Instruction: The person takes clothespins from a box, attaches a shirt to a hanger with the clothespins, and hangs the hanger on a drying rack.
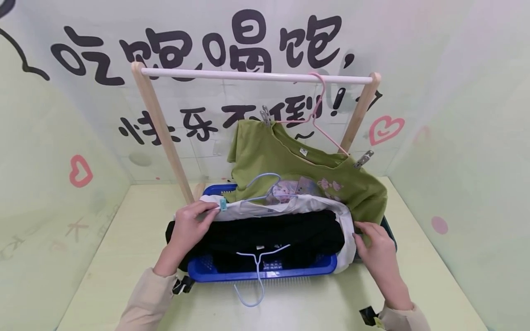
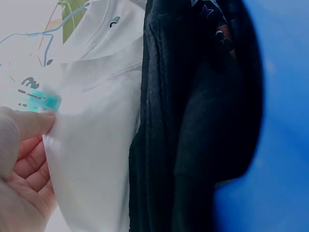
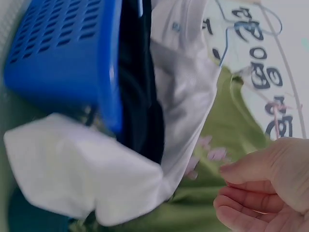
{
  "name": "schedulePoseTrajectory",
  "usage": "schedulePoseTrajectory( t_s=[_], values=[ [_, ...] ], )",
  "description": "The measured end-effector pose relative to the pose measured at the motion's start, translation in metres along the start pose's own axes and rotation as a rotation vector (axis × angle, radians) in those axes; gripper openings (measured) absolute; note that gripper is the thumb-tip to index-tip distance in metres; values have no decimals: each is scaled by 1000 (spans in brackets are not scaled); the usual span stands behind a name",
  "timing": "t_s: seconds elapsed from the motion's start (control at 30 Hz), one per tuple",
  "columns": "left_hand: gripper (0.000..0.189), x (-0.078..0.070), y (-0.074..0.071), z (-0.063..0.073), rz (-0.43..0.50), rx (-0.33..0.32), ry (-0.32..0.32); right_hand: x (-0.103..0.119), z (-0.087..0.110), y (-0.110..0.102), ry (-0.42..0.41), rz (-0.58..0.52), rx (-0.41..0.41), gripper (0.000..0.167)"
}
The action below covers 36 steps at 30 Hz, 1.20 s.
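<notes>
A white shirt [image 1: 248,212] with a light blue hanger [image 1: 265,174] at its neckline lies over the blue basket [image 1: 265,276]. My left hand [image 1: 190,227] pinches its left shoulder beside a teal clip [image 2: 44,100]. Near the shirt's right sleeve is my right hand [image 1: 378,250]; in the right wrist view its thumb and fingers are apart, holding nothing. In front of the white shirt, a black garment [image 1: 281,230] rests in the basket with a second light blue hanger [image 1: 258,276]. Behind, a green T-shirt [image 1: 256,147] hangs from a pink hanger [image 1: 320,92] with metal clips [image 1: 364,158].
A rack with a white rail [image 1: 248,76] and wooden posts [image 1: 163,133] stands at the back of the pale table [image 1: 124,239]. A dark green basket [image 1: 391,234] shows at the right, partly hidden by clothes. Printed walls [image 1: 447,138] enclose the table.
</notes>
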<state>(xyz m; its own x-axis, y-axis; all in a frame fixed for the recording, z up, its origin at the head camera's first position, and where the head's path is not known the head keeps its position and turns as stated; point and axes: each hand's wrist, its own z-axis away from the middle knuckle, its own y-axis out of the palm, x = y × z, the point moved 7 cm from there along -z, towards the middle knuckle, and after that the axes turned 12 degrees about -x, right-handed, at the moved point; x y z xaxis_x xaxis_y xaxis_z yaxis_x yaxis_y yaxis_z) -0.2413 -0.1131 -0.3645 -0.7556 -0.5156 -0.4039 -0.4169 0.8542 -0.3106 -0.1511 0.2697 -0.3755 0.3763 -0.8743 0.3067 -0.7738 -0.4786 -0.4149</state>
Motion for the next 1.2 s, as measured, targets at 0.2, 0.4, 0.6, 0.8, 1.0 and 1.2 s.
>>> schedulePoseTrajectory(
  t_s=[0.2,0.4,0.6,0.8,1.0,1.2],
  values=[
    [18,-1,-2,1,1,-6,-2,-20,9,0,21,33,34,29],
    [18,1,-2,3,-11,3,-13,-38,17,9,156,35,174,23],
    [18,3,-3,4,-23,11,-28,-62,29,27,314,25,360,18],
    [18,2,-3,4,-17,5,-25,-84,43,48,348,40,527,13],
    [18,1,-3,4,-7,6,-21,-102,58,65,379,47,633,7],
    [18,3,-3,5,-21,13,-27,-107,68,78,370,13,704,4]
  ],
)
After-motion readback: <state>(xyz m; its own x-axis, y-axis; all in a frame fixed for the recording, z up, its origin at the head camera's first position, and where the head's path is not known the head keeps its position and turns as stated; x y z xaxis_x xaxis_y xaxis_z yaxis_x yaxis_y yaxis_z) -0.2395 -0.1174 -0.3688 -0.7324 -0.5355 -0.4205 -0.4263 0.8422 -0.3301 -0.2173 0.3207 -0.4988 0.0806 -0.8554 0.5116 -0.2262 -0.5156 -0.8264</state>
